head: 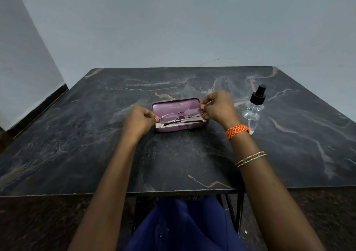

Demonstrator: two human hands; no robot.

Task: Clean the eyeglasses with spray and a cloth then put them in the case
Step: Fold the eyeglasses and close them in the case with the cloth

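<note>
An open purple glasses case (178,104) lies in the middle of the dark marble table (96,135). Thin metal-framed eyeglasses (181,115) with folded temples sit over the case's lower half. My left hand (139,121) pinches the left end of the frame. At the frame's right end, the curled fingers of my right hand (217,107) pinch it. A pale lining or cloth (163,125) shows in the case under the glasses. A clear spray bottle (254,106) with a black nozzle stands to the right of my right hand.
A blue-grey wall rises behind the table's far edge. The table's front edge (173,193) is close to my lap, with black metal legs below. Bangles and an orange band circle my right wrist.
</note>
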